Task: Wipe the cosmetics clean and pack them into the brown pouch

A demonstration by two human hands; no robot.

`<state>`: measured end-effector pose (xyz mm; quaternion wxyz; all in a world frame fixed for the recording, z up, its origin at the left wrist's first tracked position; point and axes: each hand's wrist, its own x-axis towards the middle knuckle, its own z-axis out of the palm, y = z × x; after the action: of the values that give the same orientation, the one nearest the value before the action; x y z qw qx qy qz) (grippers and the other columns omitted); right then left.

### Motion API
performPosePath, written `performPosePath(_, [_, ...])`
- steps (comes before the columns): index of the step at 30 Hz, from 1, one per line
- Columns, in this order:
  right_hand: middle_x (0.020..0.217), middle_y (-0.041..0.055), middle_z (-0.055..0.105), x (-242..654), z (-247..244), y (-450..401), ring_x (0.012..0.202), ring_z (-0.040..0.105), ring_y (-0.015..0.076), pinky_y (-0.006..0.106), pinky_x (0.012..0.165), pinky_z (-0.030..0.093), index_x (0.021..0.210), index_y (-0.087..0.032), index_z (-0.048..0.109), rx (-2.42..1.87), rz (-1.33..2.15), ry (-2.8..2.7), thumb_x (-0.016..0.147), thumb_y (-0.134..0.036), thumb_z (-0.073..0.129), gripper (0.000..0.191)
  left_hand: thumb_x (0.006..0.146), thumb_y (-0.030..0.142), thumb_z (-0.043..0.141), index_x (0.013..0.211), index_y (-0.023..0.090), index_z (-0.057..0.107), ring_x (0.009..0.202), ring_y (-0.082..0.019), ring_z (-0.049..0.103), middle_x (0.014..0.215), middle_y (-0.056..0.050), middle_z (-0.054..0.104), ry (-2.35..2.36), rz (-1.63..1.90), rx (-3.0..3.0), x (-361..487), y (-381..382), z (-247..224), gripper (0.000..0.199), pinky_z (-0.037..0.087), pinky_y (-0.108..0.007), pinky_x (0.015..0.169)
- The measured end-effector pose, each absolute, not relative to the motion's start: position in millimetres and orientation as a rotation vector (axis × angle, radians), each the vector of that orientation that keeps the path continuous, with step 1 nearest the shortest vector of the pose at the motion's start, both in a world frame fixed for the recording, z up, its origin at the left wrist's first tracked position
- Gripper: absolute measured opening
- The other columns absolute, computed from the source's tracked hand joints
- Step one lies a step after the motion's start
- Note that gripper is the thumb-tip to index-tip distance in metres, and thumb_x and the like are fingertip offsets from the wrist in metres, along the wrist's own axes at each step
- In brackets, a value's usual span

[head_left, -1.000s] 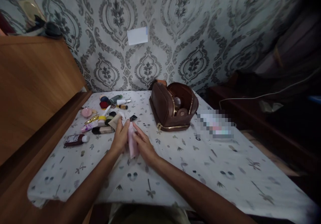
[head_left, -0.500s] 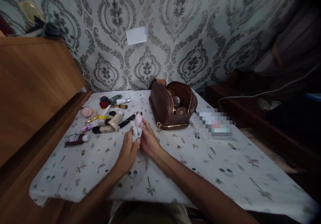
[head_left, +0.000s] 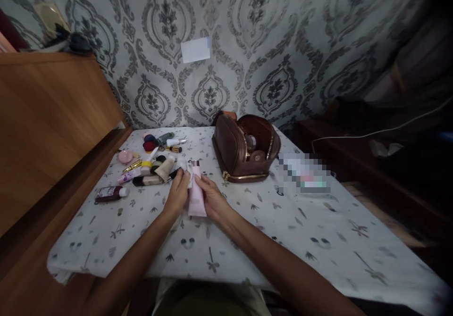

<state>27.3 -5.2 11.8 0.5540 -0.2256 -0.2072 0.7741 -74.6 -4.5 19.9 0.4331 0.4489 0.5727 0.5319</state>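
A pale pink squeeze tube (head_left: pixel 197 197) with a shiny cap is gripped along its right side by my right hand (head_left: pixel 214 197). My left hand (head_left: pixel 178 191) is closed on a white wipe (head_left: pixel 185 167), which lies against the tube near its cap. Just beyond my left hand are a beige tube (head_left: pixel 165 168), a foundation bottle (head_left: pixel 150 180) and other cosmetics on the patterned cloth. To the right of my hands stands a brown cosmetic bag (head_left: pixel 231 148), unzipped, with a few items showing inside.
A dark red bottle (head_left: pixel 110 193) with a white cap lies at the left of the table. Near it are a pink round item (head_left: pixel 125 156) and a gold tube (head_left: pixel 132 166). A blurred-out flat object (head_left: pixel 306 173) lies right of the bag. A wooden cabinet (head_left: pixel 53 127) borders the left.
The pink tube has turned so its full length now shows, flat end toward me. My left hand and the wipe have moved up toward its cap.
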Motion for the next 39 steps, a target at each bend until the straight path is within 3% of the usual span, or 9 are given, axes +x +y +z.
performPosePath(5, [0.073, -0.0042, 0.07, 38.3, 21.3, 5.5, 0.067, 0.063, 0.0149, 0.026, 0.064, 0.054, 0.088, -0.022, 0.068, -0.522, 1.684, -0.429, 0.052, -0.031, 0.09, 0.044, 0.088, 0.044, 0.057, 0.126, 0.02, 0.059, 0.133, -0.024, 0.047, 0.139, -0.008, 0.057, 1.297, 1.282, 1.14, -76.7, -28.3, 8.6, 0.045, 0.037, -0.034, 0.11])
performPosePath(8, [0.072, -0.0065, 0.067, 45.0, 26.4, 8.8, 0.063, 0.058, 0.0113, 0.023, 0.062, 0.052, 0.086, -0.023, 0.066, -0.514, 1.594, -0.381, 0.055, -0.03, 0.089, 0.039, 0.083, 0.049, 0.063, 0.117, 0.019, 0.063, 0.099, -0.023, 0.066, 0.112, -0.007, 0.071, 1.248, 1.191, 1.02, -74.2, -47.4, 9.9, 0.046, 0.054, -0.03, 0.081])
performPosePath(11, [0.072, -0.0071, 0.065, 48.2, 28.9, 7.7, 0.062, 0.055, 0.0107, 0.021, 0.059, 0.049, 0.088, -0.025, 0.063, -0.52, 1.549, -0.381, 0.062, -0.03, 0.086, 0.035, 0.074, 0.053, 0.07, 0.111, 0.018, 0.064, 0.065, -0.016, 0.065, 0.082, -0.003, 0.071, 1.105, 1.123, 0.872, -64.7, -62.0, 16.6, 0.051, 0.049, -0.024, 0.053])
performPosePath(16, [0.085, -0.0044, 0.067, 48.2, 34.5, 2.2, 0.075, 0.059, 0.0125, 0.023, 0.07, 0.048, 0.093, -0.025, 0.061, -0.516, 1.555, -0.518, 0.065, -0.03, 0.083, 0.036, 0.056, 0.055, 0.083, 0.083, 0.015, 0.059, 0.048, -0.009, 0.054, 0.06, 0.003, 0.06, 1.073, 1.255, 0.653, -57.3, -60.4, 25.1, 0.054, 0.037, -0.016, 0.04])
performPosePath(19, [0.087, -0.0036, 0.066, 50.7, 40.6, 1.2, 0.083, 0.059, 0.0126, 0.022, 0.073, 0.047, 0.093, -0.024, 0.061, -0.545, 1.452, -0.623, 0.064, -0.03, 0.082, 0.036, 0.057, 0.058, 0.081, 0.076, 0.016, 0.056, 0.042, -0.005, 0.047, 0.055, 0.006, 0.053, 1.12, 1.364, 0.626, -67.0, -48.3, 28.6, 0.053, 0.029, -0.014, 0.035])
performPosePath(22, [0.084, -0.0043, 0.064, 54.5, 46.1, 1.7, 0.076, 0.056, 0.0119, 0.02, 0.061, 0.043, 0.098, -0.025, 0.061, -0.603, 1.379, -0.745, 0.067, -0.032, 0.08, 0.037, 0.062, 0.057, 0.08, 0.076, 0.015, 0.055, 0.041, -0.004, 0.046, 0.056, 0.006, 0.053, 1.133, 1.417, 0.637, -78.5, -38.8, 33.6, 0.05, 0.025, -0.013, 0.033])
performPosePath(28, [0.083, -0.0029, 0.063, 67.0, 56.6, 0.4, 0.074, 0.055, 0.0131, 0.02, 0.054, 0.044, 0.097, -0.025, 0.061, -0.594, 1.227, -0.919, 0.068, -0.029, 0.081, 0.036, 0.053, 0.041, 0.088, 0.089, 0.014, 0.062, 0.055, -0.009, 0.058, 0.071, -0.001, 0.065, 1.016, 1.313, 0.621, -81.2, -41.6, 41.5, 0.052, 0.033, -0.013, 0.035])
performPosePath(34, [0.083, -0.0002, 0.063, 102.4, 75.3, -13.8, 0.071, 0.058, 0.0141, 0.025, 0.06, 0.053, 0.091, -0.023, 0.063, -0.626, 1.216, -1.123, 0.077, -0.038, 0.074, 0.023, 0.049, 0.055, 0.087, 0.069, 0.016, 0.056, 0.038, -0.004, 0.042, 0.05, 0.006, 0.053, 1.167, 1.274, 0.66, -73.3, -41.3, 40.0, 0.054, 0.025, -0.011, 0.032])
performPosePath(39, [0.087, 0.0011, 0.063, 138.4, 105.4, -20.9, 0.071, 0.06, 0.0154, 0.028, 0.061, 0.056, 0.095, -0.023, 0.064, -0.689, 1.086, -1.235, 0.078, -0.039, 0.075, 0.026, 0.055, 0.068, 0.076, 0.081, 0.02, 0.063, 0.042, -0.01, 0.049, 0.055, 0.004, 0.057, 1.361, 1.176, 0.671, -66.2, -36.5, 37.0, 0.057, 0.037, -0.018, 0.036])
